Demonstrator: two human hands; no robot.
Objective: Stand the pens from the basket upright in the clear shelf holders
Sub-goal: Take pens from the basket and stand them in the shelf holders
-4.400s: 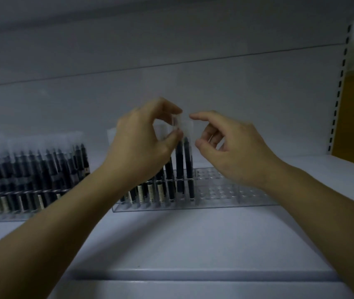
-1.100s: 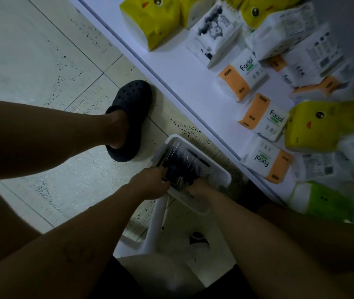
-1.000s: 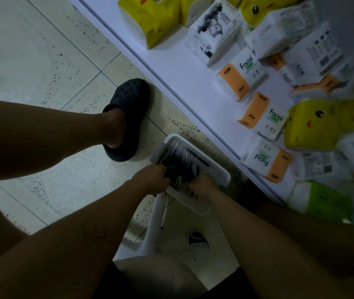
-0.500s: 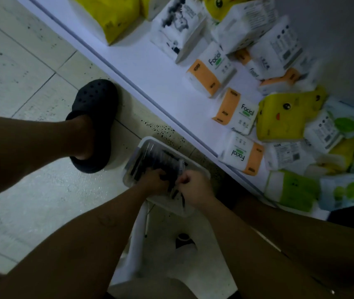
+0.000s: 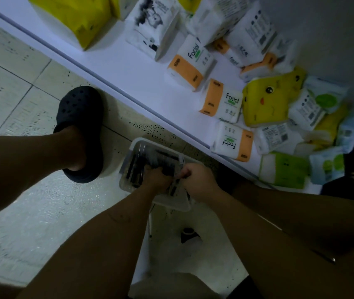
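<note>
I look down at a white plastic basket (image 5: 132, 152) on the floor, holding several dark pens (image 5: 135, 169). My left hand (image 5: 156, 176) is inside the basket, its fingers curled around a bunch of the pens. My right hand (image 5: 197, 180) is beside it over the basket's near right part, fist closed around pens whose dark ends stick out below it. The clear shelf holders are out of sight.
A low white shelf (image 5: 128, 67) runs diagonally above the basket, loaded with tissue packs (image 5: 225, 102) in orange, yellow and green. A foot in a black clog (image 5: 81, 130) stands left of the basket. A white stool (image 5: 182, 234) sits under the basket.
I turned from the upper pen shelf down to the basket. Over the last second both hands moved together in the basket and closed around pens.
</note>
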